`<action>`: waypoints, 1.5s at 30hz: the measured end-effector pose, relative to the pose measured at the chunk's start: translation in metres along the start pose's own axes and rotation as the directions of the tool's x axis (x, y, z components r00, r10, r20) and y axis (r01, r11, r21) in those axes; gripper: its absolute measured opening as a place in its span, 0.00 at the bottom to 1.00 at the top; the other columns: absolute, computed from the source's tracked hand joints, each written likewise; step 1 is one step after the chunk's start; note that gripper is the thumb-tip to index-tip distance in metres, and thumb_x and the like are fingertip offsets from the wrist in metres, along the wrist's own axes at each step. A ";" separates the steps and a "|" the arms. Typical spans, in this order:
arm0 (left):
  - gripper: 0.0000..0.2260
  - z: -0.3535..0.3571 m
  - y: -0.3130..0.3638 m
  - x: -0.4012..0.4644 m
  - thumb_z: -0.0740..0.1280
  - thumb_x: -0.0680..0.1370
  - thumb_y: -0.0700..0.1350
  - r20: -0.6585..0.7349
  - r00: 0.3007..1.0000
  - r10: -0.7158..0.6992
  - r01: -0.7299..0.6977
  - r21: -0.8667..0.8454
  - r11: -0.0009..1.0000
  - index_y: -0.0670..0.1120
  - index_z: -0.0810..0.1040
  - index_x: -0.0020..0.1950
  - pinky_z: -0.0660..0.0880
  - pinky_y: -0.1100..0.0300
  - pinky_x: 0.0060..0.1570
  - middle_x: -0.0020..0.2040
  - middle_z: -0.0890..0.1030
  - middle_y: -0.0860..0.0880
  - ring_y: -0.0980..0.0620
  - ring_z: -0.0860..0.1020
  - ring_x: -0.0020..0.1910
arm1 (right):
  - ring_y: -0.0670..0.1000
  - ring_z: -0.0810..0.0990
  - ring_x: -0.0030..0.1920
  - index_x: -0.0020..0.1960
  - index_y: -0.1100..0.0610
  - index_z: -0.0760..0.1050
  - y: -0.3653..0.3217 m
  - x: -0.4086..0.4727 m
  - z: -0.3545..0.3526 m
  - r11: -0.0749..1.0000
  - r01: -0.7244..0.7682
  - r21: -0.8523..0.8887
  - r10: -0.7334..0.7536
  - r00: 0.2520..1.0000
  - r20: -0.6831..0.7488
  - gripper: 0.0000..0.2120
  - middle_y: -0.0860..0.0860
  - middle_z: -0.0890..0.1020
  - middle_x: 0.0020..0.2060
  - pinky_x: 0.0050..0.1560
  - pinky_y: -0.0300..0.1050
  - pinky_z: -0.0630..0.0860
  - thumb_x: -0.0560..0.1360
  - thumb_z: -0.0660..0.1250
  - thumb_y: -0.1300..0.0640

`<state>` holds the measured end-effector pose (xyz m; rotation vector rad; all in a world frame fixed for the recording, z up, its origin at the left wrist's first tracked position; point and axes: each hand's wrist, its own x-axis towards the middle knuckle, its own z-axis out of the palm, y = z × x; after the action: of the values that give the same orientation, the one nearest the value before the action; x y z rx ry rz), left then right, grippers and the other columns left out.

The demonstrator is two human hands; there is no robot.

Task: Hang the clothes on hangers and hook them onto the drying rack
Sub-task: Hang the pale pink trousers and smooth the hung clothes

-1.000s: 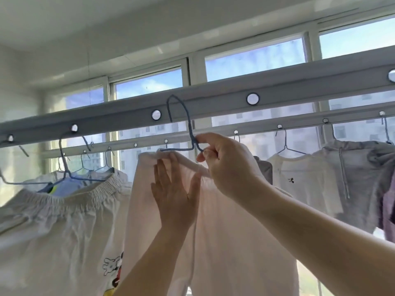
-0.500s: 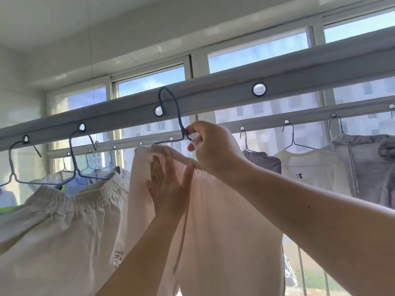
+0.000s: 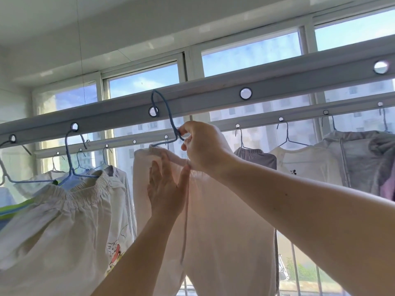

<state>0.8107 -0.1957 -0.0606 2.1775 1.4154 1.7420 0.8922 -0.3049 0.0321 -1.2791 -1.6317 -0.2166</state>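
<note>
Right hand [image 3: 205, 148] pinches the neck of the blue hanger [image 3: 168, 120] carrying pale trousers [image 3: 224, 221]; its hook tip sits at a hole in the near rail [image 3: 213, 97], whether through it cannot be told. Left hand [image 3: 166, 189] lies flat, fingers straight, against the trousers. Far rail [image 3: 267, 120] holds more clothes before sunlit windows [image 3: 250, 54].

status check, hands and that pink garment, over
Right hand pinches blue hanger neck. Left hand open, flat against pink garment. Hook tip at near rail hole, not clearly seated. Nothing in the way.
</note>
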 end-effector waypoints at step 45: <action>0.19 0.075 0.288 -0.112 0.52 0.79 0.55 0.379 0.876 0.298 0.148 -0.800 0.581 0.52 0.64 0.69 0.63 0.45 0.66 0.68 0.69 0.51 0.50 0.68 0.65 | 0.51 0.81 0.49 0.53 0.58 0.79 0.187 -0.156 -0.194 0.622 -0.731 0.280 0.700 0.679 0.219 0.10 0.55 0.83 0.50 0.48 0.45 0.78 0.75 0.66 0.56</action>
<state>1.0522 -0.4005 -0.0271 1.8842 0.2536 1.2889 1.1461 -0.4510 -0.0740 -1.5638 -1.0293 0.6192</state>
